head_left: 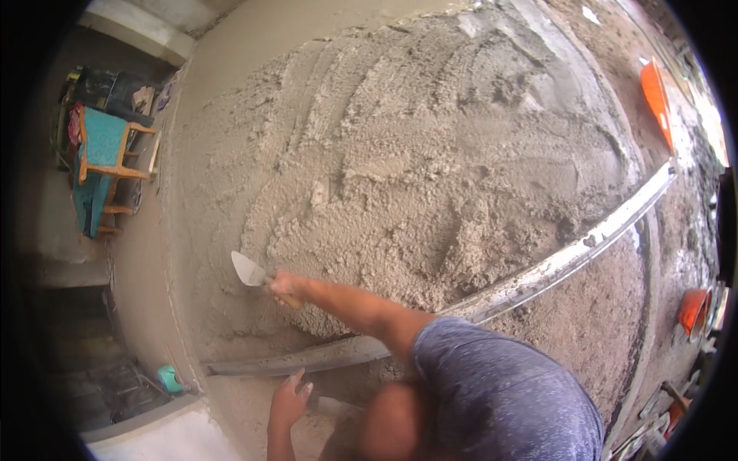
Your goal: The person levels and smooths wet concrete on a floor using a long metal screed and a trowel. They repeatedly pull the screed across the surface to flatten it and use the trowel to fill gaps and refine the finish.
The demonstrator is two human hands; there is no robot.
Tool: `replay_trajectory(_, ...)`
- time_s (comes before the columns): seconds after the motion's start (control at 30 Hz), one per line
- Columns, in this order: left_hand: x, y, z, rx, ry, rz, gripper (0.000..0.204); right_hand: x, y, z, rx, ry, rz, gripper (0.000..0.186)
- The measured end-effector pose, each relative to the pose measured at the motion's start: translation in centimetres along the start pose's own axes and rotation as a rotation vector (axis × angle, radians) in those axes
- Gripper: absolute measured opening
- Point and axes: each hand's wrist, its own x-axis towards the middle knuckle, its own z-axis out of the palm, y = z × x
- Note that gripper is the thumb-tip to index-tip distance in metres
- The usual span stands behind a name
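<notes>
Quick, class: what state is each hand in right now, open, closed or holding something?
Left hand: open, nothing visible in it.
Right hand: closed, holding a trowel.

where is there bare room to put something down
Two patches look bare: the ground between the bar, shirt and ridge, and the smooth strip between the chairs and rough concrete. Crowded: the clutter below the orange bucket, and the concrete where the right hand holds the trowel.
</notes>
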Motion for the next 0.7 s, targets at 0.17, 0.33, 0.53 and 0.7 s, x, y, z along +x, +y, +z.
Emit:
replay_trajectory(0.17, 3.3, 0.0, 3.7, -0.094, 0.105, 0.122, 0.053, -0.9, 2.8, -7.8, -0.216, 0.695, 0.063, 0.050)
replay_trajectory(0.33, 4.7, -5.8, 8.7, -0.054, 0.205, 0.240, 0.051, -20.3, -1.8, -16.7, 0.183, 0.929, -0.006, 0.021)
replay_trajectory(0.53, 8.3, -11.9, 11.6, 0.079, 0.112, 0.126, 0.042, -43.6, -0.8, -27.0, 0.173, 1.264, -0.113, 0.021)
replay_trajectory(0.7, 9.7, -13.3, 10.0, 0.145, 0.027, 0.143, 0.048, -51.5, 2.2, -31.6, 0.028, 1.628, -0.162, 0.017)
